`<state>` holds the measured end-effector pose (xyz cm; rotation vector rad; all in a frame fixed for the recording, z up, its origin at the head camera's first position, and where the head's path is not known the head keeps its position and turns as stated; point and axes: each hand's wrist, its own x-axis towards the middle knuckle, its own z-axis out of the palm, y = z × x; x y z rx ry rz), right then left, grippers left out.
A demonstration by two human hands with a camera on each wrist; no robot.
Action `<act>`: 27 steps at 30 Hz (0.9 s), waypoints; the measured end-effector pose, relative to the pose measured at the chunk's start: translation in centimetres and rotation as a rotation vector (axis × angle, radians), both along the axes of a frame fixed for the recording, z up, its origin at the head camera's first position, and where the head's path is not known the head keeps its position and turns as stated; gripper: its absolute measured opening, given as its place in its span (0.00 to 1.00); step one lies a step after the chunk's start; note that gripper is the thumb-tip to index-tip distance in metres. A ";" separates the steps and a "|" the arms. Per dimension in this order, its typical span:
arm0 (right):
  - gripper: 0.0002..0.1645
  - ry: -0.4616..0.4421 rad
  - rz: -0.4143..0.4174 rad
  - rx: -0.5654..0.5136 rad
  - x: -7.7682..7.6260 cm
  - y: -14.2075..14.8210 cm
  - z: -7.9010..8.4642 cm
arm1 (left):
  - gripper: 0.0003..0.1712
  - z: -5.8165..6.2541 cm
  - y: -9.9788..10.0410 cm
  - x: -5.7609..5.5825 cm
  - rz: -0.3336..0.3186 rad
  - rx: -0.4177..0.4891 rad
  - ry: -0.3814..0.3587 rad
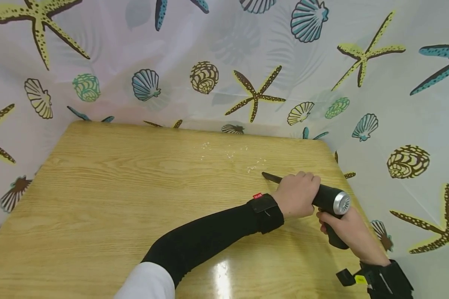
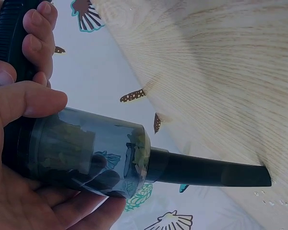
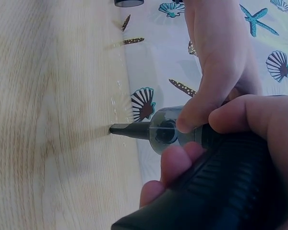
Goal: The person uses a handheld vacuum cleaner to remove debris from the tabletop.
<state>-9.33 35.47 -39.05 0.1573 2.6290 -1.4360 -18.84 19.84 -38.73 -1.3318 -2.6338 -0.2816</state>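
Observation:
A black handheld vacuum cleaner (image 1: 327, 197) with a silver end cap is held in both hands over the right part of the table. My left hand (image 1: 298, 194) grips its body; in the left wrist view the fingers curl round the clear dust cup (image 2: 120, 143). Lower down, my right hand (image 1: 346, 228) holds the ribbed handle (image 3: 201, 191). The narrow nozzle (image 2: 206, 168) points away to the left, its tip at the tabletop. Just beyond the tip lie small white crumbs (image 1: 251, 169). Some pale bits show inside the dust cup.
More white crumbs (image 1: 230, 156) are scattered toward the back of the wooden table (image 1: 116, 199). A curtain (image 1: 179, 45) printed with shells and starfish hangs behind the table and along its sides. The table's right edge runs close to the right hand.

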 end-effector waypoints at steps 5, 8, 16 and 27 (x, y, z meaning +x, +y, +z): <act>0.25 -0.016 -0.007 0.006 0.1 -0.3 0.0 | 0.25 -0.1 -0.3 0.1 -0.002 0.008 0.014; 0.26 -0.017 0.003 0.009 0.1 -0.5 0.1 | 0.25 -0.2 -0.5 0.1 -0.001 0.014 0.012; 0.26 -0.016 0.008 -0.001 0.0 -1.0 0.1 | 0.28 0.0 -1.1 0.1 0.010 -0.001 0.002; 0.25 0.021 0.035 0.007 -0.5 -1.8 -0.2 | 0.28 -0.3 -1.8 -0.2 0.035 0.002 0.032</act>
